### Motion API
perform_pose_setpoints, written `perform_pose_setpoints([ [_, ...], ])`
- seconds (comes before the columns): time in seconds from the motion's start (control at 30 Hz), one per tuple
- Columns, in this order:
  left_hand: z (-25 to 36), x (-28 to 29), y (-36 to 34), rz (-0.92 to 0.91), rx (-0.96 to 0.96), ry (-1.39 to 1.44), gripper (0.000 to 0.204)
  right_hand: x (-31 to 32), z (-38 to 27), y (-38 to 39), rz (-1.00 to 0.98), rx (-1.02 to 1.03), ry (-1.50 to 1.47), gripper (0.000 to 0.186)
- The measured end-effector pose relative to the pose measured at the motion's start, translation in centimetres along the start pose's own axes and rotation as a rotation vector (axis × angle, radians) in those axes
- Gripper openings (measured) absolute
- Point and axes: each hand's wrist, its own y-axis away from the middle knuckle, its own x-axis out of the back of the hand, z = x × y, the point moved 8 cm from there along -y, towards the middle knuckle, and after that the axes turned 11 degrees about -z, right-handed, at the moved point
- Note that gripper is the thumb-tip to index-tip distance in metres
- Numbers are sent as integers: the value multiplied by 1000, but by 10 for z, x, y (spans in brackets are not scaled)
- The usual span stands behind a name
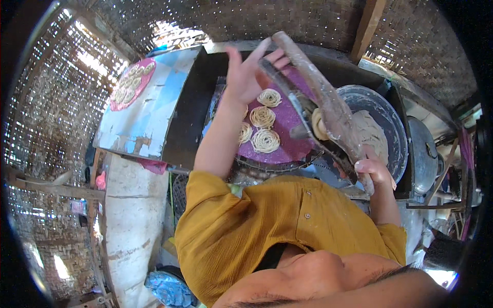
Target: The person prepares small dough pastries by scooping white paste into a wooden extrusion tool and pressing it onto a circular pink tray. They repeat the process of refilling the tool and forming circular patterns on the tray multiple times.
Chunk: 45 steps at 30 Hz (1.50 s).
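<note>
A two-armed wooden press (321, 84), dusted pale, slants across the middle, its arms spread apart. Between them sits a lump of pale dough (320, 124) by a short cylinder. My right hand (376, 172) is closed around the press's near end. My left hand (246, 77) is raised at the far ends of the arms, fingers spread and slightly blurred; whether they touch the wood I cannot tell. Below it, several coiled dough-strand rounds (265, 140) lie on a purple sheet (295, 146), partly hidden by the press and my left forearm.
Right of the press stands a large basin (402, 149) with a mass of dough (371, 136). A lidded metal pot (423, 154) is beyond it. At left, a blue-white tabletop (149, 110) bears a pink sheet of more coils (134, 82). Woven walls (287, 20) enclose the far side.
</note>
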Motion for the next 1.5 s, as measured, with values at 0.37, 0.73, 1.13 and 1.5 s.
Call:
perform_pose_setpoints([
  [0.37,-15,7,-24,-1,-268,298,76,-2,-1,-14,-213,-168,-147,71],
  [0.73,-35,43,3,176,-291,430,66,-3,7,-32,-198,-364,109,55],
  [1.13,6,13,6,73,-391,387,59,-5,-22,-18,-135,-342,274,42],
  [1.5,37,5,2,-179,-464,454,59,-7,-49,-28,-97,-234,501,49],
])
